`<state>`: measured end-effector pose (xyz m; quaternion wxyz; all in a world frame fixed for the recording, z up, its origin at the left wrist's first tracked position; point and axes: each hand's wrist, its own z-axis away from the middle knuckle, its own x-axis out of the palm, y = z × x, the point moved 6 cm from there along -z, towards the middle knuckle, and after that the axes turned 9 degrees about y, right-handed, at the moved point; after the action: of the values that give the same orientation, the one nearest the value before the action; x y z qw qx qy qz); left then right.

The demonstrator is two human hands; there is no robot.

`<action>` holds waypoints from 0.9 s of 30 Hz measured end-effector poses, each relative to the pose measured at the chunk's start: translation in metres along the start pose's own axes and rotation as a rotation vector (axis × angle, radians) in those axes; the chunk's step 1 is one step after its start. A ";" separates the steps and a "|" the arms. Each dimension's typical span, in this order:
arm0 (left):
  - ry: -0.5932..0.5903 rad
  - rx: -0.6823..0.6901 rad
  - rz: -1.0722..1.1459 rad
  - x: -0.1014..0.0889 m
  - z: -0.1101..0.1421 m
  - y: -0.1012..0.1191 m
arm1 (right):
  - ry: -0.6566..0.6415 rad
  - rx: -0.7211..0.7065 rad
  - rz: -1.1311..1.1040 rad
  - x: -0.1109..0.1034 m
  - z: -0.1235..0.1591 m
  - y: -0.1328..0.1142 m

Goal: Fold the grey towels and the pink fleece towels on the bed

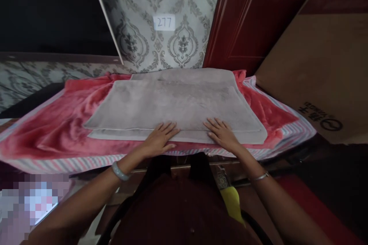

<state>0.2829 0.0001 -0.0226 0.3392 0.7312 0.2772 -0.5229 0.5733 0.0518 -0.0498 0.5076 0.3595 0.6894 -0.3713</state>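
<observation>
A grey plush mat (178,101), folded in layers, lies across a red fleece blanket (57,122) that has a striped border. My left hand (161,138) rests on the mat's near edge, palm down with fingers spread. To its right, my right hand (221,134) also lies flat on the near edge, fingers apart. Neither hand grips the cloth. The mat's near layers are slightly offset, and another layer shows behind at the far side.
A large cardboard box (322,61) leans at the right beside a dark red door (244,15). On the left is a black screen (51,11). A paper marked 277 (164,22) is on the patterned wall. A blurred-out lit device (43,201) is at lower left.
</observation>
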 end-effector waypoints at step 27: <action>0.019 -0.232 -0.042 -0.028 0.043 -0.100 | -0.131 -0.365 -0.059 0.032 -0.136 -0.131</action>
<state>0.1732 0.0266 -0.0260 0.4078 0.6859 0.3543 -0.4876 0.3923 0.1138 -0.0335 0.5971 0.2162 0.7209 -0.2776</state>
